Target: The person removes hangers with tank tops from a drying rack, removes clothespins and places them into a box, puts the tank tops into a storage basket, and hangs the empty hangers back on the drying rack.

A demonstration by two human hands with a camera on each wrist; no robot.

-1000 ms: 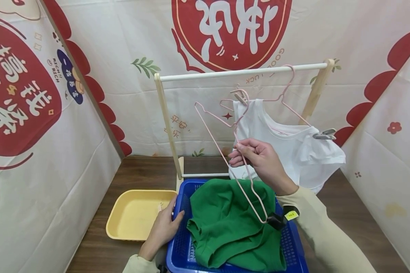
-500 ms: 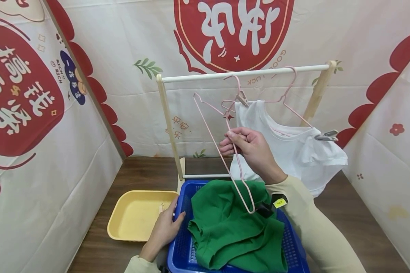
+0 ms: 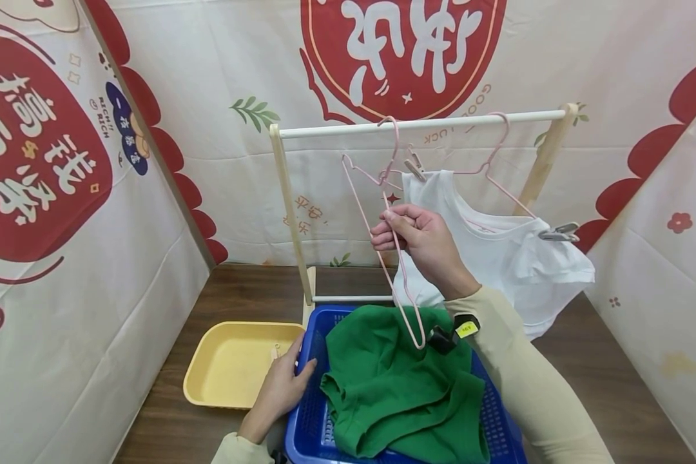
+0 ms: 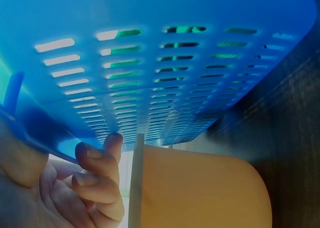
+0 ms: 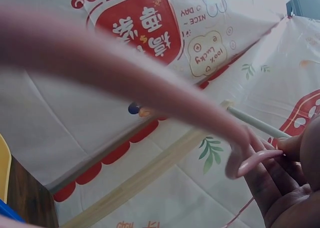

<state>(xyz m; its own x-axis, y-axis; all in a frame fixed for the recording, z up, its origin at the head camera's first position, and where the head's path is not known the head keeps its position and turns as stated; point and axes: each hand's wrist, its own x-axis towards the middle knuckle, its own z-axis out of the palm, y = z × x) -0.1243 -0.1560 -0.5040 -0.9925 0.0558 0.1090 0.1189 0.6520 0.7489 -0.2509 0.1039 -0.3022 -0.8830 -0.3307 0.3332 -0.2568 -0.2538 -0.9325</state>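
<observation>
One pink hanger (image 3: 384, 177) is in the middle of the frame, pinched by the thumb and fingers of the right hand (image 3: 422, 238). Low in the frame, the left hand (image 3: 281, 383) grips a blue basket (image 3: 312, 412) with bent fingers, and green cloth (image 3: 406, 386) lies inside.

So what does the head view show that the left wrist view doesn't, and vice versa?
Only the head view shows the thin pink hanger, the right hand holding it, and the white fabric top on the white-railed wooden rack.

Only the left wrist view shows the palm of the left hand and the outer slotted wall of the blue plastic basket.

Both show that hand, that basket, the yellow plastic tray and some green fabric.
</observation>
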